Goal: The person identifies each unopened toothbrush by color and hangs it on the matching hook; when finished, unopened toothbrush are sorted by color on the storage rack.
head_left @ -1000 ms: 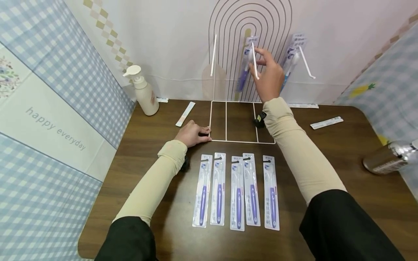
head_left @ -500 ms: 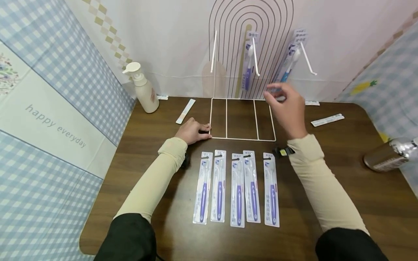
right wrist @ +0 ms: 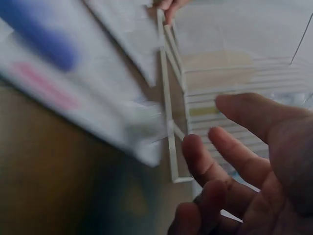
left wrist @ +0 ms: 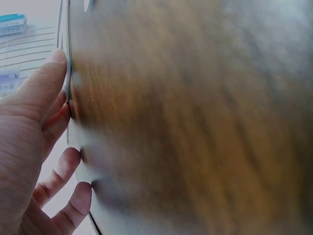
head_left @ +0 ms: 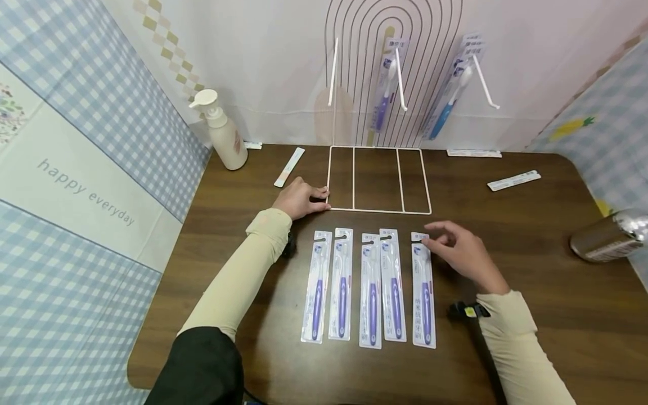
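My left hand [head_left: 298, 199] pinches the front left corner of a white wire display rack [head_left: 379, 211]; the left wrist view shows its thumb [left wrist: 44, 85] against the thin wire. My right hand [head_left: 463, 250] hovers by the top of the rightmost packaged toothbrush [head_left: 424, 292], fingers bent and apart, holding nothing. Whether its fingertips touch the pack, I cannot tell. Several purple toothbrush packs, including one packaged toothbrush [head_left: 342, 287], lie side by side before the rack. A purple pack [head_left: 386, 90] hangs on the middle hook, and blue-handled packs [head_left: 448, 104] hang on the right hook.
The rack's left hook [head_left: 333, 73] holds no pack. A cream pump bottle [head_left: 226, 138] stands at back left. Thin white sachets, such as one sachet [head_left: 289, 167], lie around the rack. A silver metal can [head_left: 604, 236] lies near the right edge.
My right hand has come away from the middle hook, leaving a purple toothbrush pack there, and moved down and right to the rightmost pack on the table. My left hand stays at the rack.
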A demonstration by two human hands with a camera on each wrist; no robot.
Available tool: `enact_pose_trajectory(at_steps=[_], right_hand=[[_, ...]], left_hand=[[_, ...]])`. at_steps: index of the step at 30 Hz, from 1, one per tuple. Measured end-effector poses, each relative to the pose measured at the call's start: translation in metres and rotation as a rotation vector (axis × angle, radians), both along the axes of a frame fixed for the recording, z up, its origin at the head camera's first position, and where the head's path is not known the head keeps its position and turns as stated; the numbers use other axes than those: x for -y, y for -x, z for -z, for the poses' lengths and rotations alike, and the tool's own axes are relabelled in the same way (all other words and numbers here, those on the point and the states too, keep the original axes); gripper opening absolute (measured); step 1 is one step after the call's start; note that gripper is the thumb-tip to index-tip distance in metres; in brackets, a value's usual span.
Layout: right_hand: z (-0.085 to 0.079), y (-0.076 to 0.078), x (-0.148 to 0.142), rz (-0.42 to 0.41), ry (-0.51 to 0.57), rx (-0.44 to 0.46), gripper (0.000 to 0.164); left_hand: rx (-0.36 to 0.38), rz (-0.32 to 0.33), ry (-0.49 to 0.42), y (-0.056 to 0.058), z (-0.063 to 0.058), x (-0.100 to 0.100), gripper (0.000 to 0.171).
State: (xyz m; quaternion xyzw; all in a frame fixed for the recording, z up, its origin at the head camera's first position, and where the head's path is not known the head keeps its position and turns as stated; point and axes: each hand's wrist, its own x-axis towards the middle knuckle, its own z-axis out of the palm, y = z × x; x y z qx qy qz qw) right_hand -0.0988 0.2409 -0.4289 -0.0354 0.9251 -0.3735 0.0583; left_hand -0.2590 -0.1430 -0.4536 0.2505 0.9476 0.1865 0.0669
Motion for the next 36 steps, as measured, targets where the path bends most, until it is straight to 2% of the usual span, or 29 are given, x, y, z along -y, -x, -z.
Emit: enact_pose_trajectory(at_steps=[3,6,13,22,25,28,31,33,36], right_hand=[[0.01,-0.013,-0.006,-0.017,-0.007,0.071,0.046],[0.018,-0.019,-0.009,-0.032,-0.002,0.102,0.049],[0.028,-0.023,-0.01,-0.008,0.0,0.069,0.051],[0.032,-0.025,-0.005,0.031,-0.054,0.064,0.05],[0.031,-0.024,-0.003,0.031,-0.037,0.053,0.048],[0.03,-0.022,0.0,0.018,-0.004,0.017,0.045],[0.026,-0.018,0.004,-0.001,0.021,-0.062,0.04],[0.018,-0.013,0.008,-0.018,0.024,-0.134,0.037],[-0.005,-0.003,0.016,-0.029,0.004,-0.295,0.036]], left_hand=[[-0.009,0.007,-0.003,0.001,0.0,-0.001,0.043],[-0.007,0.004,0.002,0.002,0.002,-0.001,0.044],[-0.002,0.002,0.006,0.003,0.003,-0.002,0.045],[0.002,0.01,0.012,0.0,-0.001,-0.001,0.046],[0.0,0.011,0.005,0.0,0.0,0.0,0.045],[-0.005,0.004,0.003,0.0,0.001,0.0,0.045],[-0.007,0.006,0.004,0.0,0.002,0.0,0.044],[-0.007,0.008,0.006,-0.001,0.001,-0.001,0.044],[-0.004,0.005,0.01,-0.003,-0.002,-0.002,0.044]])
